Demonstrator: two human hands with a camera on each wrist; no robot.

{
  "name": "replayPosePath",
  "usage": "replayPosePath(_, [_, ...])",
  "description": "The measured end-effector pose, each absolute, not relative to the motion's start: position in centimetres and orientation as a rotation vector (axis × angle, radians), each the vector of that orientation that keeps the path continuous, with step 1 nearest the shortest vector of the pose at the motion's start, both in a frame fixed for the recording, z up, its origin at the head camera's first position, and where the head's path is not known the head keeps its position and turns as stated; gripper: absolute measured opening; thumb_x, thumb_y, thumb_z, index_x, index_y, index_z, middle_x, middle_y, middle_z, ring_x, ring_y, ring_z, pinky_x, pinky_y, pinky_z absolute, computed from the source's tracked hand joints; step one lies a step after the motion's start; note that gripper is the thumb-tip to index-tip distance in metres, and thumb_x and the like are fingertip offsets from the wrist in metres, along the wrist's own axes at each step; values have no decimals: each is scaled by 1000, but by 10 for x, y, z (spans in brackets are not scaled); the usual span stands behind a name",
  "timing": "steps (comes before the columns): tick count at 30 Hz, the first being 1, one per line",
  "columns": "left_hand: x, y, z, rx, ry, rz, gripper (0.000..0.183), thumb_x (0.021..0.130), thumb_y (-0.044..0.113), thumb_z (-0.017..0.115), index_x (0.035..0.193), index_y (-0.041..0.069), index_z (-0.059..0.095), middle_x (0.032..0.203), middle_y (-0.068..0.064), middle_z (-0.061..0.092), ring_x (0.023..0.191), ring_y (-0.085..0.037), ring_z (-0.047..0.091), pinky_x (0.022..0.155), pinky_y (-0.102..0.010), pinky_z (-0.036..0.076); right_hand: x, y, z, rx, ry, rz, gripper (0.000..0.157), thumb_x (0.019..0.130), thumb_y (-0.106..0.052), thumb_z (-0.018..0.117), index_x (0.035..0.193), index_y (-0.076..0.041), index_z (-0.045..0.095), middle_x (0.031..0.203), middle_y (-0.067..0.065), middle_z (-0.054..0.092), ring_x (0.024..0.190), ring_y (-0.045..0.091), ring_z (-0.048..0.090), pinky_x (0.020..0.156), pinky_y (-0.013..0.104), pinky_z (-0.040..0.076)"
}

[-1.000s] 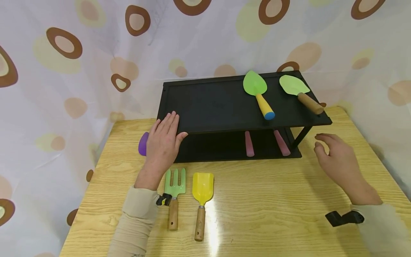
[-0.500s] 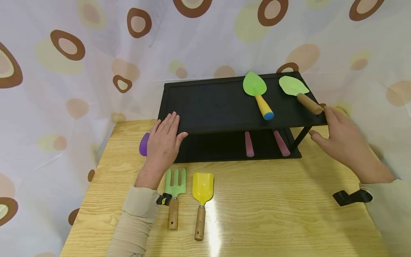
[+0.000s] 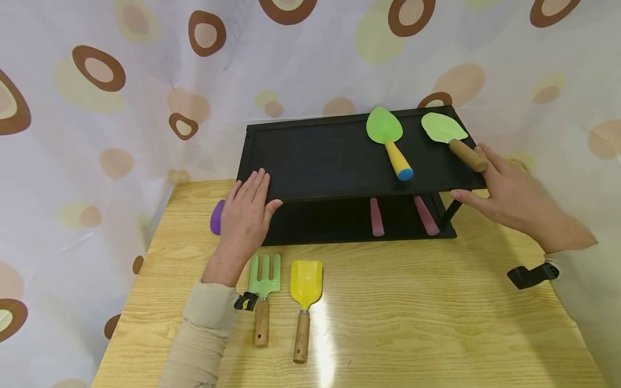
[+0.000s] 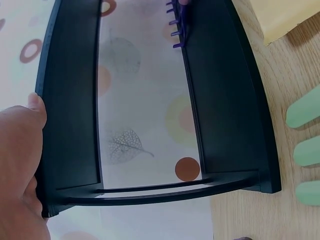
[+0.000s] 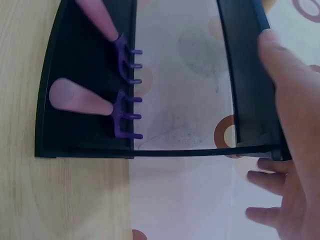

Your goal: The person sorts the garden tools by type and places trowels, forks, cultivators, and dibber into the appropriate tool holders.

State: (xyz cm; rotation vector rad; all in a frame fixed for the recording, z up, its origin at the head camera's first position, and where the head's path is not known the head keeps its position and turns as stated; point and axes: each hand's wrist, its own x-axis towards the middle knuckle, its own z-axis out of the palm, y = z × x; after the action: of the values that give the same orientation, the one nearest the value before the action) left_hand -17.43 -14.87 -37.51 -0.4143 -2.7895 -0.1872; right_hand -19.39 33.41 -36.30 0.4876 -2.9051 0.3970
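A black two-tier shelf (image 3: 310, 156) stands on the wooden table. My left hand (image 3: 246, 215) rests on its upper front left corner with the fingers straight. My right hand (image 3: 514, 196) touches the upper right end, thumb at the front edge, fingers extended near a wooden-handled light green trowel (image 3: 442, 128). In the right wrist view, the thumb lies along the shelf edge and the other fingers stretch past its end. Beside that trowel lies a green trowel (image 3: 385, 126) with a yellow handle. Two purple hand rakes (image 5: 122, 60) with pink handles lie on the lower tier.
A green hand fork (image 3: 264, 280) and a yellow scoop (image 3: 306, 283), both wooden-handled, lie on the table (image 3: 412, 312) before the shelf. A purple object (image 3: 216, 218), partly hidden, sits left of my left hand. A patterned curtain (image 3: 301, 70) hangs behind.
My right hand has moved up and left from beside the shelf onto its upper right end. The left hand stays on the left corner, and the tools have not moved.
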Motion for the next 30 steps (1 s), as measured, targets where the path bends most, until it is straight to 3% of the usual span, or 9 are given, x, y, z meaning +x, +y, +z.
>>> replayPosePath(1, [-174,-150,-375,-413,-2796,-186,63,105,46,38,155,7,32,162,-8,32,151,-23,28,127,-43,16,-194,334,-363,504,-2902,381,77,96,-50,59,133,17,49,163,24,18,127,60,40,105,67,31])
replayPosePath(5, [-171,-156,-373,-414,-2793,-190,63,105,45,39,155,7,33,162,-9,32,151,-24,29,127,-43,16,-195,328,-363,540,-2898,323,76,98,-52,54,127,18,53,164,24,16,134,56,37,109,64,27])
replayPosePath(8, [-169,-161,-370,-404,-2812,-197,63,105,44,40,155,6,32,162,-10,31,152,-25,28,127,-44,15,-196,321,-362,553,-2908,300,83,99,-53,52,141,17,40,164,24,15,144,49,29,113,63,23])
replayPosePath(12, [-167,-166,-364,-400,-2876,-237,66,104,45,41,156,6,28,164,-10,26,153,-25,23,127,-45,12,-196,314,-361,564,-2904,284,83,99,-53,50,139,19,41,164,25,16,148,45,25,114,63,23])
replayPosePath(15, [-167,-170,-361,-423,-2894,-305,66,105,44,42,156,6,27,164,-10,26,153,-26,23,127,-46,11,-195,312,-361,552,-2909,301,86,99,-54,49,145,17,33,163,26,16,147,46,25,114,65,22])
replayPosePath(20, [-162,-175,-355,-447,-2870,-453,62,105,37,46,155,4,29,163,-10,28,153,-26,23,127,-47,13,-195,309,-362,540,-2907,309,85,99,-54,50,139,20,40,163,27,17,145,48,27,114,66,23])
replayPosePath(26, [-144,-172,-355,-546,-2726,-578,55,104,24,52,153,4,36,161,-10,35,150,-26,31,124,-46,25,-194,308,-363,534,-2918,329,87,98,-54,51,141,20,37,163,26,15,144,50,28,117,65,21])
replayPosePath(30, [-127,-167,-361,-675,-2572,-647,54,100,14,57,150,4,41,157,-10,41,147,-25,37,119,-45,34,-193,307,-364,525,-2918,380,85,98,-54,51,136,22,42,164,26,14,144,51,27,118,64,18])
